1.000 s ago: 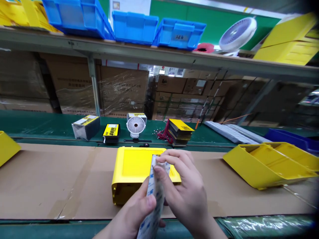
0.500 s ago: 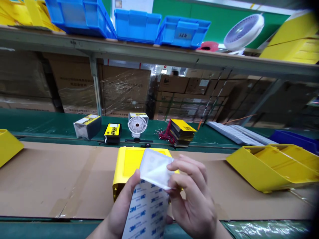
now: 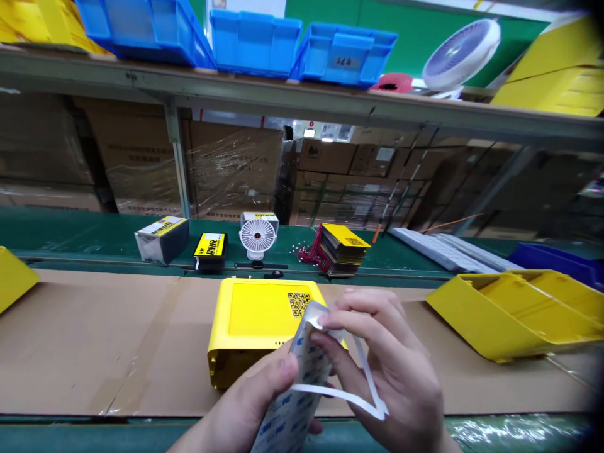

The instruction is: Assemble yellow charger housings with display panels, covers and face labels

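My left hand (image 3: 264, 390) is closed on a sheet of adhesive backing (image 3: 287, 415) printed with blue 3M marks, its thumb lying along the edge. At the upper end of the sheet, my right hand (image 3: 387, 358) pinches a whitish corner between thumb and fingers. A narrow white strip (image 3: 340, 395) loops out from the sheet below the right fingers, bent at a sharp corner. Just behind the hands, a yellow plastic housing (image 3: 257, 308) with a QR code (image 3: 300, 304) on its top rests on the cardboard; the sheet and hands hide its right front part.
Yellow housings stand at the right (image 3: 491, 321) and left edge. Along the green bench are a small white fan (image 3: 257, 236), a black-and-yellow box (image 3: 211, 251), a stack of yellow cards (image 3: 342, 251) with red cords, and a wrapped box (image 3: 162, 240). Blue bins (image 3: 255, 44) line the overhead shelf.
The sheet has been turned more edge-on, uncovering the housing's QR code. A white strip now stands away from the sheet, and my right hand has shifted slightly right.
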`<control>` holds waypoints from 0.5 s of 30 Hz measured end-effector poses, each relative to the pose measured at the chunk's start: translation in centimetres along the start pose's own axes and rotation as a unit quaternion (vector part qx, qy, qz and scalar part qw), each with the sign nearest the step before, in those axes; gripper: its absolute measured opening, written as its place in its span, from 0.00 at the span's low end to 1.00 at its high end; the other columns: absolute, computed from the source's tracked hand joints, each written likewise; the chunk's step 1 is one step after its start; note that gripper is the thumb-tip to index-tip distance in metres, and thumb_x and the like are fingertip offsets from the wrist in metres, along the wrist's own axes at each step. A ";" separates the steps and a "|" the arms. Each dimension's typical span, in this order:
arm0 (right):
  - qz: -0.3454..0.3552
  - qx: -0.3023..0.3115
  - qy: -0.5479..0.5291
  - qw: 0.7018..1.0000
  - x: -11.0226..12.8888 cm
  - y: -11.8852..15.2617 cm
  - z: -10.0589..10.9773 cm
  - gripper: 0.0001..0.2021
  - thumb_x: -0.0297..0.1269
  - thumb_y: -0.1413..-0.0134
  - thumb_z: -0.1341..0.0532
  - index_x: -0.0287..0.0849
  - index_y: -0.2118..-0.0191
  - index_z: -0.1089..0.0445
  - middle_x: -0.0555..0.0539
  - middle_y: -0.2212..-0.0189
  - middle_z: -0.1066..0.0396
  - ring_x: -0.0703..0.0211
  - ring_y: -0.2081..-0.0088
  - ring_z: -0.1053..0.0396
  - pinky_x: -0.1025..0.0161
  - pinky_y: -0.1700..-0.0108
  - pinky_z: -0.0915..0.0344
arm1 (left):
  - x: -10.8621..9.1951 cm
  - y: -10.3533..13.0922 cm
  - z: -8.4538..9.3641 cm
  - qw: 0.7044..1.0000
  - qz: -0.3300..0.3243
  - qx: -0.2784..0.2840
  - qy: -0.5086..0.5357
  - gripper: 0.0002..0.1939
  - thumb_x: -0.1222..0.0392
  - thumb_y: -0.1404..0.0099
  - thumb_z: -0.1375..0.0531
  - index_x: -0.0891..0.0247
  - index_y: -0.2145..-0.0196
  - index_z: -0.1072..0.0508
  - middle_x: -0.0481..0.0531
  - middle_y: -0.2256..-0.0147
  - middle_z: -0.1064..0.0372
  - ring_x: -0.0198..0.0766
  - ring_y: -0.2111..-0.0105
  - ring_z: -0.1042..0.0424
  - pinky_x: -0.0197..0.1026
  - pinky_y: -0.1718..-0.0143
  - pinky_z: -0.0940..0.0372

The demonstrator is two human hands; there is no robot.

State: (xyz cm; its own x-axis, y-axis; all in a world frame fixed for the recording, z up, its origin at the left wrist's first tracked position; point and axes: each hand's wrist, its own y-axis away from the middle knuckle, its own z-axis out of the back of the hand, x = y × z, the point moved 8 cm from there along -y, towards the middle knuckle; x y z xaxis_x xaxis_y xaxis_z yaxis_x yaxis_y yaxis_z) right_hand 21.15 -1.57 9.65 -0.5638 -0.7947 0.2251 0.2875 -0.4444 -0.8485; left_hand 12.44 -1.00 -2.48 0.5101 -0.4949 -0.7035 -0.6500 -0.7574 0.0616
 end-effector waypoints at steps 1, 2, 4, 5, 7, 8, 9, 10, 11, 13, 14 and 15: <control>-0.002 0.007 -0.006 1.000 0.0 0.1 -0.1 0.11 0.21 0.54 0.38 0.40 0.63 0.32 0.45 0.66 0.36 0.56 0.60 0.39 0.53 0.57 0.37 | -0.2 0.0 0.0 1.000 0.003 0.001 0.008 0.29 0.40 0.45 0.42 0.61 0.52 0.31 0.57 0.54 0.34 0.48 0.54 0.36 0.47 0.55 0.42; -0.001 0.016 -0.011 1.000 -0.1 0.2 -0.3 0.10 0.20 0.54 0.39 0.40 0.65 0.32 0.46 0.67 0.36 0.57 0.61 0.39 0.53 0.56 0.38 | -0.4 0.0 0.0 1.000 0.008 0.005 0.025 0.31 0.38 0.46 0.43 0.63 0.51 0.31 0.58 0.54 0.34 0.48 0.53 0.37 0.46 0.55 0.42; 0.000 0.028 -0.026 0.999 -0.3 0.6 -0.6 0.09 0.19 0.53 0.40 0.40 0.66 0.33 0.46 0.68 0.36 0.57 0.62 0.39 0.53 0.56 0.38 | -1.1 0.1 0.0 0.997 0.012 0.015 0.071 0.36 0.35 0.47 0.45 0.65 0.50 0.32 0.59 0.55 0.34 0.48 0.52 0.37 0.45 0.53 0.43; -0.004 0.022 -0.035 0.999 -0.4 0.7 -0.5 0.10 0.19 0.53 0.40 0.39 0.65 0.33 0.46 0.67 0.36 0.56 0.61 0.39 0.54 0.57 0.37 | -1.4 0.2 0.0 0.997 0.010 0.016 0.080 0.37 0.34 0.47 0.45 0.66 0.50 0.32 0.60 0.55 0.33 0.49 0.52 0.37 0.45 0.52 0.44; -0.012 -0.005 -0.046 0.999 -0.8 0.7 0.0 0.13 0.20 0.54 0.39 0.39 0.60 0.34 0.44 0.64 0.36 0.54 0.59 0.38 0.54 0.58 0.37 | -2.2 0.2 0.1 0.999 -0.008 0.006 0.047 0.36 0.35 0.47 0.45 0.66 0.50 0.32 0.61 0.54 0.34 0.50 0.50 0.38 0.46 0.52 0.44; -0.014 -0.017 -0.042 0.999 -0.8 0.6 0.2 0.16 0.21 0.55 0.38 0.39 0.58 0.34 0.43 0.62 0.36 0.53 0.58 0.38 0.54 0.58 0.37 | -2.4 0.3 0.0 1.000 -0.015 0.003 0.010 0.34 0.37 0.46 0.44 0.65 0.50 0.32 0.60 0.53 0.34 0.50 0.50 0.38 0.46 0.52 0.43; -0.013 -0.024 -0.035 0.999 -0.8 0.5 0.4 0.18 0.21 0.55 0.37 0.39 0.56 0.34 0.43 0.61 0.36 0.53 0.57 0.38 0.54 0.58 0.37 | -2.4 0.3 -0.2 0.999 -0.017 0.009 -0.029 0.32 0.38 0.45 0.44 0.63 0.49 0.33 0.60 0.52 0.35 0.51 0.49 0.39 0.46 0.53 0.43; -0.011 -0.026 -0.028 0.999 -0.8 0.3 0.5 0.18 0.21 0.55 0.37 0.39 0.56 0.34 0.43 0.61 0.36 0.53 0.57 0.38 0.54 0.58 0.37 | -2.2 0.3 -0.4 0.997 -0.016 0.019 -0.068 0.30 0.40 0.43 0.44 0.61 0.49 0.33 0.59 0.51 0.35 0.51 0.49 0.39 0.46 0.55 0.42; -0.008 -0.023 -0.023 0.999 -0.7 0.1 0.5 0.17 0.20 0.55 0.38 0.39 0.57 0.33 0.43 0.62 0.36 0.53 0.58 0.38 0.54 0.58 0.37 | -1.9 0.3 -0.6 0.995 -0.016 0.031 -0.099 0.29 0.41 0.42 0.44 0.59 0.48 0.34 0.58 0.50 0.36 0.50 0.49 0.38 0.45 0.56 0.41; 0.000 -0.019 -0.014 1.000 -0.4 -0.2 0.4 0.13 0.19 0.55 0.39 0.39 0.62 0.32 0.44 0.65 0.36 0.55 0.60 0.38 0.53 0.58 0.37 | -1.2 0.2 -0.7 0.991 -0.012 0.044 -0.122 0.27 0.43 0.41 0.44 0.57 0.48 0.35 0.56 0.50 0.35 0.50 0.49 0.38 0.44 0.57 0.40; 0.007 -0.019 -0.011 1.000 -0.2 -0.3 0.4 0.12 0.18 0.55 0.40 0.38 0.64 0.32 0.45 0.66 0.37 0.56 0.61 0.38 0.52 0.57 0.37 | -1.0 0.1 -0.6 0.993 -0.010 0.040 -0.110 0.27 0.43 0.41 0.45 0.58 0.48 0.35 0.57 0.50 0.35 0.50 0.49 0.38 0.45 0.56 0.41; 0.016 -0.018 -0.007 1.000 0.0 -0.3 0.4 0.11 0.18 0.55 0.40 0.38 0.66 0.32 0.45 0.68 0.38 0.57 0.62 0.39 0.51 0.56 0.37 | -0.8 0.0 -0.3 0.996 -0.002 0.037 -0.081 0.29 0.41 0.42 0.46 0.59 0.48 0.34 0.57 0.50 0.35 0.51 0.48 0.39 0.46 0.54 0.41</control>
State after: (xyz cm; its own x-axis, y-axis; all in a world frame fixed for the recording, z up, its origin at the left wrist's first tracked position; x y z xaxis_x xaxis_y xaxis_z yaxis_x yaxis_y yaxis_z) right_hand 21.37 -1.59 10.10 -0.5432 -0.8142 0.2050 0.2772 -0.4044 -0.8715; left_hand 12.26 -0.74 -1.71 0.4194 -0.4116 -0.8091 -0.6902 -0.7236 0.0103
